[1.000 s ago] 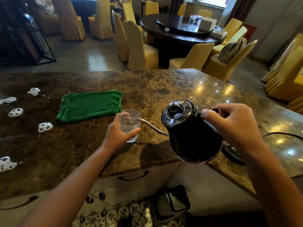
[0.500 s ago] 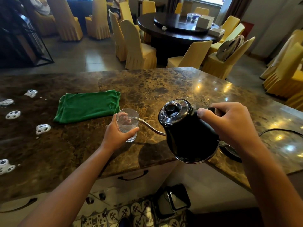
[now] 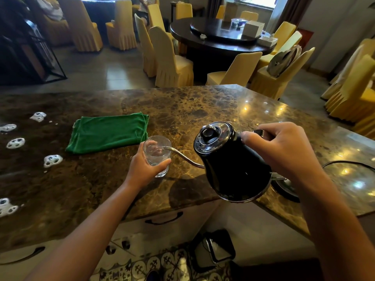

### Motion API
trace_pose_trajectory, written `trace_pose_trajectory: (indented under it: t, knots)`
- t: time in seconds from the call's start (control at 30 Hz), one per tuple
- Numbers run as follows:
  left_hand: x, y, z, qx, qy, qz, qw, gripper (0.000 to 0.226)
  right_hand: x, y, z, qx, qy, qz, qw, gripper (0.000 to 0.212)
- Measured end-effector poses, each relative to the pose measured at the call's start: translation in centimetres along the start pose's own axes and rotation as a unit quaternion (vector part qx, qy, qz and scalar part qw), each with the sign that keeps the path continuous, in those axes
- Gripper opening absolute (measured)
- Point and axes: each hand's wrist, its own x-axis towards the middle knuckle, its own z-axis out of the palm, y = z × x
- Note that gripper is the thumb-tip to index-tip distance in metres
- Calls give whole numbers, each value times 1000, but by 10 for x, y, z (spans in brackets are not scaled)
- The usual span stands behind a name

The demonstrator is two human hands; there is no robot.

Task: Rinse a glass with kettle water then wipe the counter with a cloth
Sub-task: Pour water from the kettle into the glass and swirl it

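A clear glass (image 3: 156, 153) stands on the brown marble counter (image 3: 182, 110), partly filled with water. My left hand (image 3: 145, 169) is wrapped around its near side. My right hand (image 3: 284, 153) grips the handle of a black gooseneck kettle (image 3: 233, 169), which is tilted to the left above the counter edge. The tip of its thin spout sits over the glass rim. A folded green cloth (image 3: 108, 132) lies flat just behind and left of the glass.
Several white foam blobs (image 3: 52, 160) dot the counter's left side. The kettle base (image 3: 284, 185) with its cord lies under my right wrist. Yellow-covered chairs (image 3: 172, 63) and a dark round table (image 3: 219, 39) stand beyond the counter. Drawers sit below the counter edge.
Hands, kettle and glass hold nearly the same pose. The view has shifted slightly, and the water level in the glass looks a little higher.
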Motion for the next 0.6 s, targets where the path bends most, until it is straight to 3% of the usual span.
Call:
trace_pose_trajectory:
  t: [0.6]
  knots:
    - [0,-2,1,4,-3,1,1000,78,1,-4,-3,-4,-20,32,999,47]
